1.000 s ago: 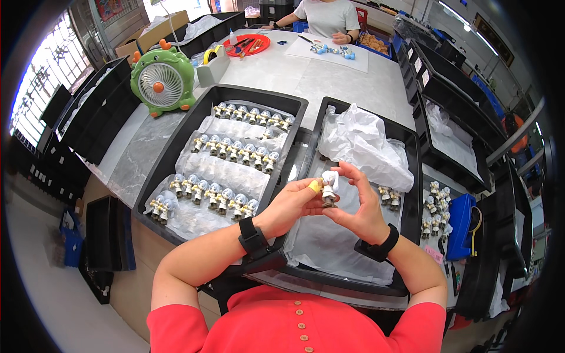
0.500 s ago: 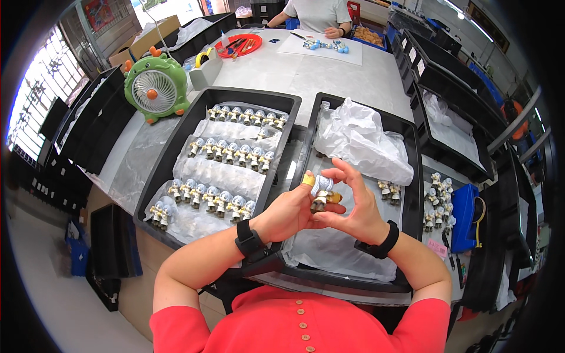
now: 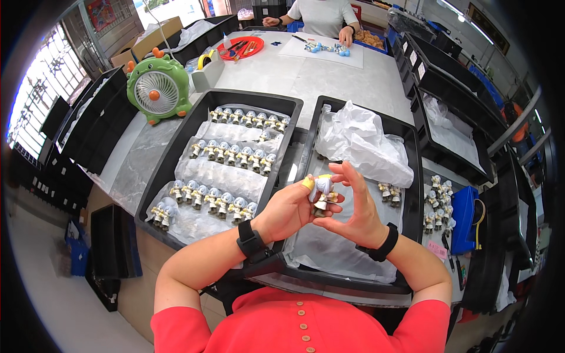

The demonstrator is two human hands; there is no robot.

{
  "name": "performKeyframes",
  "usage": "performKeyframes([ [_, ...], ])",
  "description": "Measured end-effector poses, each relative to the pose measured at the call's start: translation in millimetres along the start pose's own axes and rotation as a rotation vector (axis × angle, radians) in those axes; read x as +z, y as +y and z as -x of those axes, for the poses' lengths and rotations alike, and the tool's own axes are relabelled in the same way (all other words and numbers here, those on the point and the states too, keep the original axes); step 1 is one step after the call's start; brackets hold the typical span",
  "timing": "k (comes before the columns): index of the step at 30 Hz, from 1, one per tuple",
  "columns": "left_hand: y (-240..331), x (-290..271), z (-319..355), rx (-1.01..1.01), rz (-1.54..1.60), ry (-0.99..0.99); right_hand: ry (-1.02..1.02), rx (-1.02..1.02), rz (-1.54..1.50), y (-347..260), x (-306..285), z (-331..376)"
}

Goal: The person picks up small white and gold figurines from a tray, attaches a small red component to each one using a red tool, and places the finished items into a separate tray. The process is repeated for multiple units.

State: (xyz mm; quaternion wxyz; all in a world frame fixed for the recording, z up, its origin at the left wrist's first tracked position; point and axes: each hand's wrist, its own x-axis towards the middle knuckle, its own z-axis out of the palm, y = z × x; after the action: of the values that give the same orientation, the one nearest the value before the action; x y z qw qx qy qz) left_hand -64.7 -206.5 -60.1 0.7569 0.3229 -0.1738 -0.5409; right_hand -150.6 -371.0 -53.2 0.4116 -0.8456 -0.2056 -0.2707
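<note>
My left hand is closed on a small figurine with pale blue-grey hair, a white body and dark feet. Yellow covers show at the fingertips beside it. Around the figurine's right side curves my right hand, its thumb and fingers apart; whether a fingertip touches the figurine is hard to see. Both hands are above the right black tray, where two or so similar figurines lie by crumpled white tissue. At left, rows of matching figurines lie on tissue in another black tray.
A green fan stands behind the left tray. More figurines lie right of the trays, next to a blue bin. Across the table a person works by a white sheet; a red tool tray is nearby.
The figurine has turned in my left hand, showing more of its hair and body. My right fingers have opened away from it. The person across has moved their hands.
</note>
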Motion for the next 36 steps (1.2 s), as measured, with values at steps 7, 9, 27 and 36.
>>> performKeyframes([
  [7,1,1,-1,0.015,0.012,-0.009,0.01,0.032,-0.043,1,-2,0],
  [9,0,2,-1,0.026,0.012,-0.01,0.013,0.046,-0.054,2,-2,1],
  [27,6,6,2,0.007,-0.028,0.01,-0.005,0.162,-0.073,4,-13,0],
  [36,2,2,5,0.0,0.072,-0.002,-0.011,0.291,-0.326,2,-14,1],
])
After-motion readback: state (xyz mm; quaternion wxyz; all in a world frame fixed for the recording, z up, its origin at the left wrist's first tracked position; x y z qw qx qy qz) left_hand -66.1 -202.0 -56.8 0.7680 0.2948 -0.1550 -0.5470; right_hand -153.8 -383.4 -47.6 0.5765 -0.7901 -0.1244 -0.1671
